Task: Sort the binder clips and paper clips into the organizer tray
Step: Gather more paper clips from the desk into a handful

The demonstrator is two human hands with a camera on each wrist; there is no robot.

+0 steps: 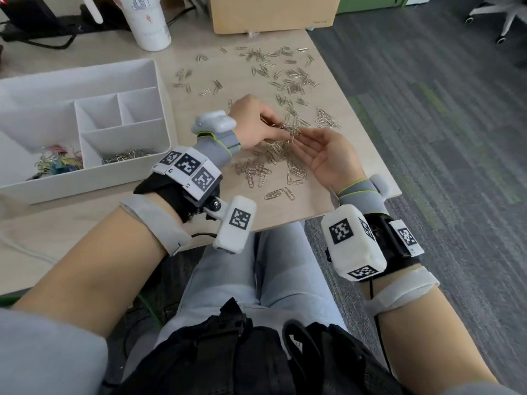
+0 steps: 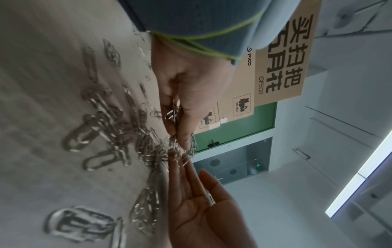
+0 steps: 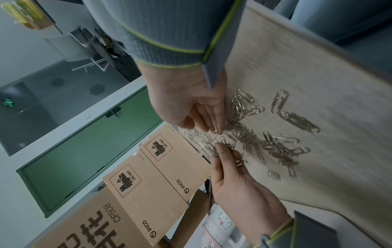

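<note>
My left hand pinches a tangled bunch of silver paper clips just above the wooden table; the left wrist view shows the bunch inside its curled fingers. My right hand lies palm up beside it, fingers straight, with its fingertips touching the bunch. More loose paper clips are scattered over the table, with a pile under both hands. The white organizer tray sits at left, holding coloured binder clips in its front-left compartment and paper clips in the one beside it.
A white tumbler and a cardboard box stand at the back of the table. Black cables lie at the far left. The table's right edge drops to grey carpet, where an office chair base stands.
</note>
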